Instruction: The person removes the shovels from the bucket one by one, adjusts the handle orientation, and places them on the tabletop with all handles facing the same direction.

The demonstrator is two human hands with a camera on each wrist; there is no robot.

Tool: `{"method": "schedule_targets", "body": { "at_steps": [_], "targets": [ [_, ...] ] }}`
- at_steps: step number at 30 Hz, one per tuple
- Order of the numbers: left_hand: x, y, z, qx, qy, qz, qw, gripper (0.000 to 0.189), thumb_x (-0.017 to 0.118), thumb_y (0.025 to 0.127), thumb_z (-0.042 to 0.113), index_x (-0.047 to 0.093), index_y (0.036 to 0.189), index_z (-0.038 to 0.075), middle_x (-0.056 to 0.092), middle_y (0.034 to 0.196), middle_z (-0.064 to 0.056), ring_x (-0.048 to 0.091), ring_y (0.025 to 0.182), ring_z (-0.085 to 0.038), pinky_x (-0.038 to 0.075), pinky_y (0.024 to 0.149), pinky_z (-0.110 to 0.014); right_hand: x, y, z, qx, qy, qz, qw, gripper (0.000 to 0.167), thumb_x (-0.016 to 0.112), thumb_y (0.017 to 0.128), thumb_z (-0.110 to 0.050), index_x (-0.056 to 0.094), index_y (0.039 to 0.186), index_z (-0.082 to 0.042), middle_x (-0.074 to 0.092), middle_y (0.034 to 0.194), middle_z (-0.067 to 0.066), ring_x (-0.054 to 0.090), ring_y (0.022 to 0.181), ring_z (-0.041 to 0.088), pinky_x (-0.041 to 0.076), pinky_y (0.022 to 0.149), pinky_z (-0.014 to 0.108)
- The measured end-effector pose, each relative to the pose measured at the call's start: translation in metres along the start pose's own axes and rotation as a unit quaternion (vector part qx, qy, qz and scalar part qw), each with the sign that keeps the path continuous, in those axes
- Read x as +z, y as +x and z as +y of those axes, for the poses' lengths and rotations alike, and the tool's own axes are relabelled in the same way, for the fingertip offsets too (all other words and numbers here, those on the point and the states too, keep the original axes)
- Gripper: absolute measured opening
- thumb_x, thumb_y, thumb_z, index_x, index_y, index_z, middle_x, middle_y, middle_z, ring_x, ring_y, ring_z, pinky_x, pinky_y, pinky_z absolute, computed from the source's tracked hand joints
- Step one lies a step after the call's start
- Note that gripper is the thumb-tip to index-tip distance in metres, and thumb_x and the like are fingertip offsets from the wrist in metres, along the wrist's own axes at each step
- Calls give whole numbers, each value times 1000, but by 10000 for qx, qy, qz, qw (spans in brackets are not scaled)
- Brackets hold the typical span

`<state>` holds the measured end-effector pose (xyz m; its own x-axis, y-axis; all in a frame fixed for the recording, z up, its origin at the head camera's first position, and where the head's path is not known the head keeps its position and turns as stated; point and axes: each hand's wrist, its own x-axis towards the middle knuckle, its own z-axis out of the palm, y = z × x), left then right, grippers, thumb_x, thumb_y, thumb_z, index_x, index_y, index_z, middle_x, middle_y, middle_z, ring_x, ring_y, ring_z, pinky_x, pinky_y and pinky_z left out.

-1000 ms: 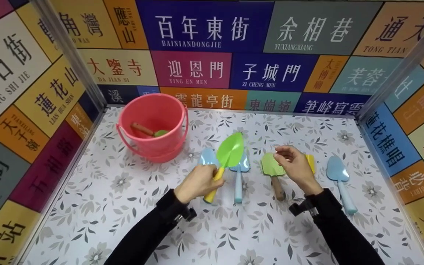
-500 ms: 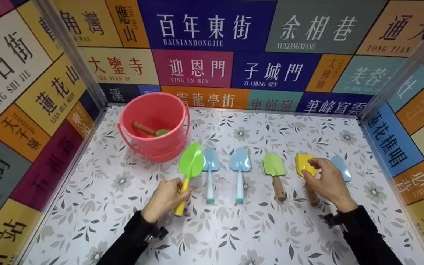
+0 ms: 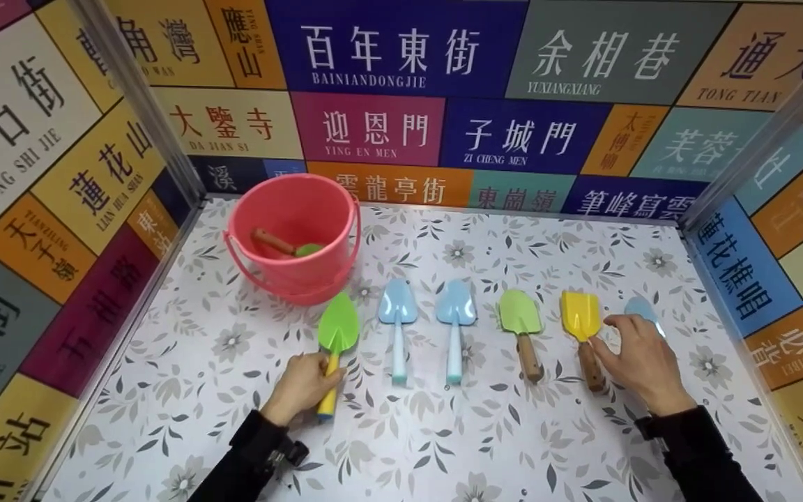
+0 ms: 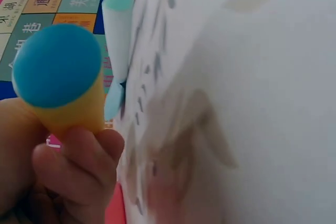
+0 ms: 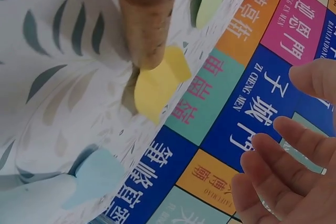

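Note:
My left hand [image 3: 299, 387] grips the yellow handle of a bright green trowel [image 3: 340, 322], low over the floral surface with its blade pointing away. In the left wrist view the blue end cap [image 4: 58, 66] of that handle shows, fingers wrapped below it. My right hand [image 3: 645, 362] holds nothing; its fingers are loosely bent beside a yellow shovel [image 3: 580, 312] with a wooden handle. A light blue trowel [image 3: 642, 307] lies partly hidden behind this hand. The right wrist view shows the fingers [image 5: 273, 166] apart from the wooden handle [image 5: 147, 19].
Two light blue trowels [image 3: 398, 303] [image 3: 456, 303] and a pale green shovel [image 3: 518, 312] with a wooden handle lie in the row. A pink bucket [image 3: 297, 275] stands back left, a wooden-handled green tool [image 3: 272, 240] inside. Printed walls [image 3: 366, 129] enclose the back and sides.
My left hand has moved left and toward me with the green trowel, to the row's left end. The right hand has gone right, past the pale green shovel, to beside the yellow shovel.

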<state>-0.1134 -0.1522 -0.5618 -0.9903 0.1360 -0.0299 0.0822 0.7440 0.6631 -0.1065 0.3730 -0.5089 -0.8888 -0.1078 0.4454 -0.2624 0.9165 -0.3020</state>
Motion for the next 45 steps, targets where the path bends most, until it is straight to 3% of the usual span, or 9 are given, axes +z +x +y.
{"method": "schedule_targets", "body": {
  "at_steps": [5,17,27,36,45],
  "targets": [
    [3,1,-5,-109,25,-42,9999,30,76,88,25,57,70,11,52,62,2,50,52,-12,45,48,-29,0,-7,7,-119,-86,130,9998,33,81,80,-8,65,104,8,63,99,27,60,87,47,51,66,57],
    [3,4,-1,-473,163,-232,9985,31,73,87,26,55,66,12,54,59,0,52,48,-14,45,44,-28,0,-17,15,167,-210,-179,9995,35,79,83,-12,64,107,9,62,101,29,59,88,47,49,68,59],
    [0,4,-1,-509,328,-332,9976,31,69,86,28,53,63,15,54,59,0,53,48,-15,45,46,-30,3,-22,17,150,-220,-188,9995,34,78,83,-12,64,107,9,62,103,30,59,89,47,49,68,60],
    [-3,5,-3,-514,767,-437,9948,37,69,87,32,50,61,14,51,59,-2,52,53,-19,42,49,-33,2,-24,18,318,-227,-425,9983,36,77,84,-14,63,108,9,61,104,30,59,90,48,49,68,62],
    [-4,5,-4,-441,712,-474,9954,38,71,89,34,51,62,14,53,60,-2,52,55,-18,43,51,-33,3,-24,17,432,-168,-549,9974,37,75,86,-16,63,111,9,60,107,31,58,94,49,48,72,62]
  ]
}}
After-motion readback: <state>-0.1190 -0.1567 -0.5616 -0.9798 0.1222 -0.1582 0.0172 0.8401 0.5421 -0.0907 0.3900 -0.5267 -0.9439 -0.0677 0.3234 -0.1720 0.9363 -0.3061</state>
